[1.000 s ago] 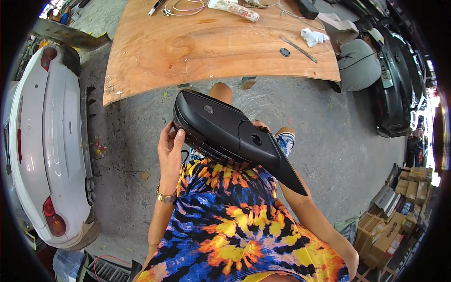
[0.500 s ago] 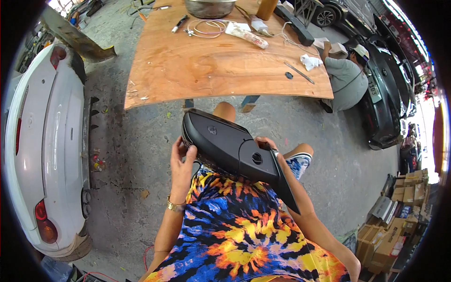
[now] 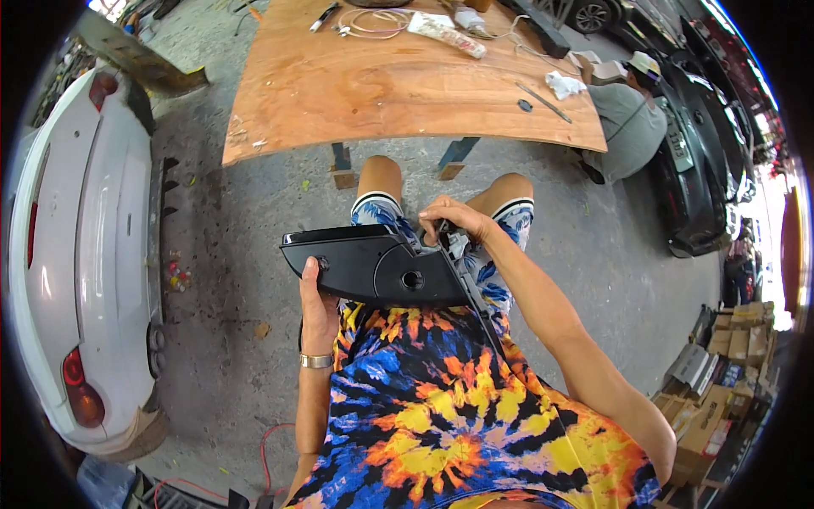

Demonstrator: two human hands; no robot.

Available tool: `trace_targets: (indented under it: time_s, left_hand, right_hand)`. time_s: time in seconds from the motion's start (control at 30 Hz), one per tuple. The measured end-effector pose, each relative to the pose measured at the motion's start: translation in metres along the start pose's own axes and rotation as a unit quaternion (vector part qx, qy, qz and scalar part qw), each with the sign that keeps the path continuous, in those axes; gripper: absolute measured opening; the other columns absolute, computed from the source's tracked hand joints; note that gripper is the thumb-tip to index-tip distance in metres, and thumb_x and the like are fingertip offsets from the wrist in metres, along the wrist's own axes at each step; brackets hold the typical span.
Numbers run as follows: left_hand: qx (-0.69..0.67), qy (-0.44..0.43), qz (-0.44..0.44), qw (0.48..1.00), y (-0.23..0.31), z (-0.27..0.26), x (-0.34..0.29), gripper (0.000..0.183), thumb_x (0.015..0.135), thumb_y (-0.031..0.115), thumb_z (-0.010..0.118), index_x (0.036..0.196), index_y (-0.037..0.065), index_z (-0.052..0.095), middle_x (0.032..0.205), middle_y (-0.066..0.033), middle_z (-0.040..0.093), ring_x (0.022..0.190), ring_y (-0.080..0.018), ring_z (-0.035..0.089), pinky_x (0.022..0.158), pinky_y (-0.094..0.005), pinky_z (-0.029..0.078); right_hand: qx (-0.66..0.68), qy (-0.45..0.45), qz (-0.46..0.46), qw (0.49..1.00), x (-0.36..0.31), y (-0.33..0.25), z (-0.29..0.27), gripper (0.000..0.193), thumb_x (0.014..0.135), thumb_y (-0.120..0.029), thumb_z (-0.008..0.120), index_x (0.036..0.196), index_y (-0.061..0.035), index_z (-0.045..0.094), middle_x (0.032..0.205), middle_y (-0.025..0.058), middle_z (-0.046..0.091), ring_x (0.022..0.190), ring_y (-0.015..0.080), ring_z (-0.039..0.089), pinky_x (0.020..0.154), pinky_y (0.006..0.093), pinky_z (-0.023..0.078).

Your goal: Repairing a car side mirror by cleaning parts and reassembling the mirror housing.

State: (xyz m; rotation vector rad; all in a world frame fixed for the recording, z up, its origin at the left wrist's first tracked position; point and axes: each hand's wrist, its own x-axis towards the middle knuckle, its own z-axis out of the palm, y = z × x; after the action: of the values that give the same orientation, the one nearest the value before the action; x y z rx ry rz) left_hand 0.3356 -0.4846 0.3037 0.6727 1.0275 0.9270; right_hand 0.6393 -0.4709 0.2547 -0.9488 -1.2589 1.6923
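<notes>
The plywood tabletop [image 3: 398, 85] is sitting on blue legs on the grey concrete floor [image 3: 246, 246]; at its far edge a looped cable [image 3: 373, 21], a marker [image 3: 325, 15] and a flat printed packet [image 3: 445, 34] are lying; toward its right end a crumpled white rag [image 3: 563, 84], a thin metal rod [image 3: 543, 102] and a small dark disc [image 3: 525, 106] are resting; left of the tabletop a white car bumper [image 3: 85, 254] is lying on the floor.

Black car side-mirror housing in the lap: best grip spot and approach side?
Grip the rounded outer end of the mirror housing, coming from the person's left, as the left hand does. That end is thick with a curved edge to wrap. The right hand takes the top edge near the narrow tapering mount arm, probably poorer purchase.
</notes>
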Motion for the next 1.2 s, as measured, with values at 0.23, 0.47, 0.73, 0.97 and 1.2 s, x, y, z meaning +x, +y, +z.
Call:
trace_targets:
  time_s: [0.23,0.47,0.73,0.97,1.2]
  left_hand:
    - [-0.026,0.062,0.083,0.994,-0.016,-0.017,-0.005,0.056,0.087,0.05,0.057,0.121,0.005,0.054,0.118,-0.0077,0.061,0.108,-0.0191,0.058,0.092,-0.0346,0.045]
    - [-0.02,0.117,0.125,0.985,-0.046,-0.02,-0.01,0.054,0.086,0.042,0.061,0.125,0.005,0.05,0.121,-0.0074,0.058,0.111,-0.0204,0.056,0.097,-0.0377,0.042]
    - [0.064,0.041,0.15,0.986,-0.062,-0.017,-0.015,0.077,0.081,0.044,0.068,0.142,0.01,0.035,0.138,-0.0081,0.045,0.125,-0.0255,0.045,0.106,-0.0428,0.034]
    - [-0.223,0.044,-0.024,0.974,-0.032,-0.02,-0.031,0.089,0.082,0.076,0.041,0.137,0.006,0.044,0.138,-0.0106,0.048,0.126,-0.0312,0.044,0.107,-0.0472,0.033]
    - [-0.192,0.093,-0.035,0.976,-0.036,-0.036,-0.012,0.079,0.089,0.069,0.035,0.125,0.002,0.056,0.125,-0.0155,0.059,0.114,-0.0336,0.054,0.1,-0.0468,0.041]
  right_hand:
    - [-0.03,-0.012,-0.033,0.999,0.03,-0.002,0.002,0.042,0.091,-0.027,0.056,0.058,-0.0021,0.062,0.056,0.0032,0.057,0.056,0.0093,0.051,0.062,0.0251,0.042]
    - [-0.005,0.25,0.06,0.966,0.017,0.07,-0.021,0.047,0.088,-0.047,0.059,0.109,-0.005,0.062,0.091,0.0085,0.064,0.085,0.0126,0.058,0.07,0.0276,0.046]
    - [0.308,0.162,0.261,0.9,-0.009,0.063,-0.012,0.067,0.08,-0.064,0.061,0.107,-0.0024,0.059,0.083,0.0114,0.066,0.068,0.0216,0.066,0.059,0.0323,0.055]
    - [0.243,0.167,0.257,0.92,-0.025,0.024,-0.003,0.058,0.083,-0.054,0.061,0.107,-0.0006,0.061,0.092,0.0074,0.066,0.069,0.0137,0.063,0.06,0.0263,0.051]
    - [0.155,0.165,0.176,0.958,-0.026,-0.011,0.003,0.08,0.08,-0.053,0.064,0.13,0.0064,0.045,0.119,0.0141,0.057,0.106,0.0168,0.055,0.088,0.0283,0.046]
